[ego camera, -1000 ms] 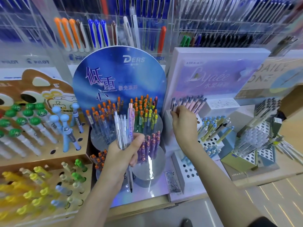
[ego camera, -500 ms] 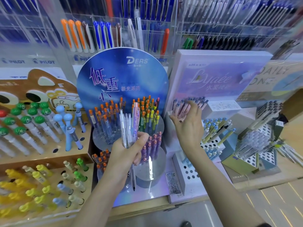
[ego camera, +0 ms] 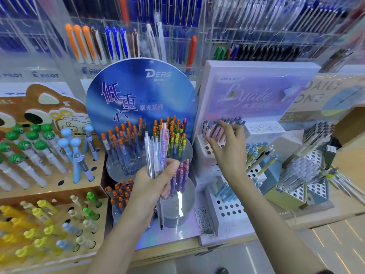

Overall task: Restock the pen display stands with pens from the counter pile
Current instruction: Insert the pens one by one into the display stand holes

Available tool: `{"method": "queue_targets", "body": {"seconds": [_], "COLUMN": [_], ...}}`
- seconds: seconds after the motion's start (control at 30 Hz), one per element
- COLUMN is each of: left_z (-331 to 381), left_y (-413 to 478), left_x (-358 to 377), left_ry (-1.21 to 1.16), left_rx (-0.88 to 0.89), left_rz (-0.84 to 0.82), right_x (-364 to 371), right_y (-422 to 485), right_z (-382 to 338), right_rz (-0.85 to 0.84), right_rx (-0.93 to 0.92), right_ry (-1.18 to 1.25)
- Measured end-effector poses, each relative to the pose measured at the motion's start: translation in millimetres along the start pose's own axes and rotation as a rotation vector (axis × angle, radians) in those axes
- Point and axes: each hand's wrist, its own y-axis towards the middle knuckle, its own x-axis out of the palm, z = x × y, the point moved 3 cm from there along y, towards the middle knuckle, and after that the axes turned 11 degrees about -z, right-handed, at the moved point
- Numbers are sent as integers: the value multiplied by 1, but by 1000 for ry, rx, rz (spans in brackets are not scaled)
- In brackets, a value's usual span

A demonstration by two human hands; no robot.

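Observation:
My left hand (ego camera: 152,186) grips a bunch of pens (ego camera: 157,151), clear, white and pink, held upright in front of the blue DERS round stand (ego camera: 142,91). My right hand (ego camera: 229,149) reaches to the top tier of the white Lyaee stand (ego camera: 256,91). Its fingers are spread and straight, touching the row of pink and blue-capped pens (ego camera: 215,129) standing there. Several holes of that tier (ego camera: 207,149) show empty below the fingers.
A brown cartoon stand (ego camera: 49,180) with green-, blue- and yellow-topped pens fills the left. A lower white tier (ego camera: 229,210) holds blue pens. A grey-green stand (ego camera: 296,186) and loose pens (ego camera: 343,182) lie right. Acrylic pen racks (ego camera: 138,40) line the back wall.
My right hand lifted off the pink pens it covered, and its fingers spread open above the row. The left hand's bunch stayed in place.

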Motion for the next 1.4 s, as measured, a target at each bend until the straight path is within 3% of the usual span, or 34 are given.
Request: {"method": "queue_targets", "body": {"seconds": [0.13, 0.43, 0.6, 0.9, 1.2, 1.4], "left_z": [-1, 0, 0, -4, -2, -2], "left_y": [0, 2, 3, 5, 3, 5], "left_x": [2, 6, 8, 11, 9, 9], "left_ry": [13, 38, 31, -5, -10, -2], "left_rx": [3, 6, 8, 4, 19, 0], "left_rz": [2, 13, 20, 31, 22, 30], "right_x": [1, -7, -11, 3, -7, -16], "right_y": [7, 11, 16, 12, 26, 31], "right_z": [-2, -8, -4, -4, 3, 5], "right_rz": [-56, 31, 22, 106, -149, -152], "right_rx": [7, 53, 25, 100, -27, -81], "right_ry": [75, 277, 163, 228, -16, -24]}}
